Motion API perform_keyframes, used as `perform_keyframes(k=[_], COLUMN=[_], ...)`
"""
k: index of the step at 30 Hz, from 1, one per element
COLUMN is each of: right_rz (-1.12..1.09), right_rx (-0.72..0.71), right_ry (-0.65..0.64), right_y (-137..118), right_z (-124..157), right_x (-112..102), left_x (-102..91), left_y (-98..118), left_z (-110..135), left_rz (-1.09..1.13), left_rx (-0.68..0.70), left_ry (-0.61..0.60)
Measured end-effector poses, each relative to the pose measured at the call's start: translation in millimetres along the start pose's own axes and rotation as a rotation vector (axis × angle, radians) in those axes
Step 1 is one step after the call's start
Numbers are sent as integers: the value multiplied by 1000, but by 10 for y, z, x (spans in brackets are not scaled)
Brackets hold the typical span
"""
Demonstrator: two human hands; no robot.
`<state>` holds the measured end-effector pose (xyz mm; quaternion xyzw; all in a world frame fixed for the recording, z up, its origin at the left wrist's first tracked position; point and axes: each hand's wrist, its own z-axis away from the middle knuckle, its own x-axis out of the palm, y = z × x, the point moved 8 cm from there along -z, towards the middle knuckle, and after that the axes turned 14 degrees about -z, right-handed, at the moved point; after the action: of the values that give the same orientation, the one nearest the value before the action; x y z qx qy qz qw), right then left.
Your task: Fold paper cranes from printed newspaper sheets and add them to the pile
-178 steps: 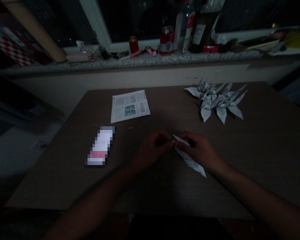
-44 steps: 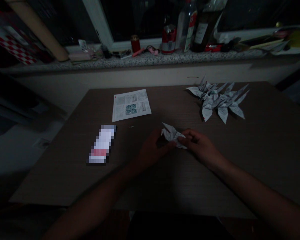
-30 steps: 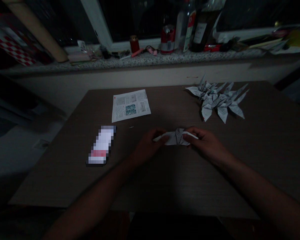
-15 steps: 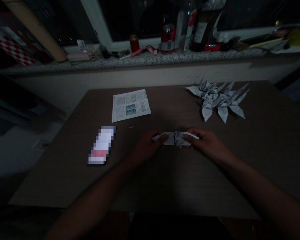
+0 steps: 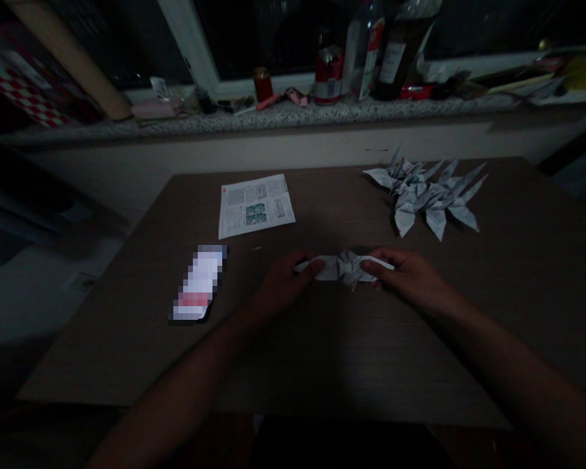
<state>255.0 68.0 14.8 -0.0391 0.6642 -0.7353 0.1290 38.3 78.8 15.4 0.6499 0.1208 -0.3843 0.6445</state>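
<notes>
A folded paper crane (image 5: 346,268) made of printed paper is stretched between my two hands above the middle of the table. My left hand (image 5: 293,280) pinches its left wing between thumb and fingers. On the other side, my right hand (image 5: 403,273) grips the right wing the same way, thumb on top. The crane's creased middle shows between the thumbs, while the wing parts inside the fingers are hidden. Several finished-looking paper cranes (image 5: 427,192) lie clustered at the back right of the table.
A flat printed sheet (image 5: 256,205) lies at the back left of the wooden table (image 5: 141,273). Nearer, a phone (image 5: 198,283) rests with its screen lit. Behind, the stone windowsill (image 5: 176,132) carries a red can (image 5: 328,78), bottles, a jar and small clutter.
My hands have drawn slightly apart, pulling the wings outward. The crane's middle has opened and spread a little more.
</notes>
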Motion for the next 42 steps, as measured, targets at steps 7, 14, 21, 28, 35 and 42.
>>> perform_keyframes(k=[7,14,21,28,35,42], right_rz=[37,30,37,-106,-274,-540], right_rx=[-4,-8,-1,66,169,287], right_ry=[0,0,14,4,-117,-26], right_y=[-24,-15,-22,90,225,307], right_z=[4,-10,-7,-13,1,35], right_x=[-31,-56,-75,-15,120,119], left_x=[-20,-48,-52,-35,13,15], left_y=[-9,-12,-16,-41,-66,-9], left_z=[-3,2,-1,6,-2,17], left_rz=[4,11,-2,36,34,55], left_rx=[13,-13,-6,-17,-33,-27], left_ry=[2,12,12,26,-6,-36])
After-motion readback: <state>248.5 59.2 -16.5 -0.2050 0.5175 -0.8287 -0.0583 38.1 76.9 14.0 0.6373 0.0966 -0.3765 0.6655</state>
